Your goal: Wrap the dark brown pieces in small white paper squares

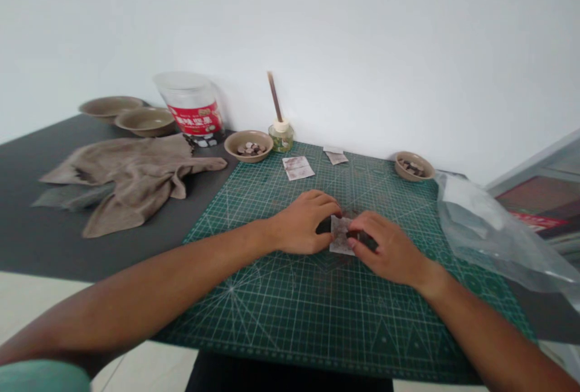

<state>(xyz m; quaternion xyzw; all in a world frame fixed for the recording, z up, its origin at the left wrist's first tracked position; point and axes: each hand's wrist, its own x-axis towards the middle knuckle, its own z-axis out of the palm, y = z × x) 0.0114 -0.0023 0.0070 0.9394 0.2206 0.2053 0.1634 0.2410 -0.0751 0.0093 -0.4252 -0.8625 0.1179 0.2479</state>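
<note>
Left hand (301,223) and right hand (385,249) closed on a small stained white paper packet (341,235), dark pieces showing at its edges, mid green gridded cutting mat (290,313); two more stained paper squares (298,168) lie flat near the mat's far edge. Round tan bowl of dark pieces (414,166) sits far right, still filled.

The cutting mat (317,319) gives the right hand (385,247) room at 6 o'clock; a plastic bag (493,235) blocks 3 o'clock, a bowl (414,166) 1 o'clock

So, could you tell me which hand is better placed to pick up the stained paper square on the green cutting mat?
The left hand, I think: it sits nearer, just in front of the stained paper square on the green cutting mat, while the right hand lies farther away.
</note>
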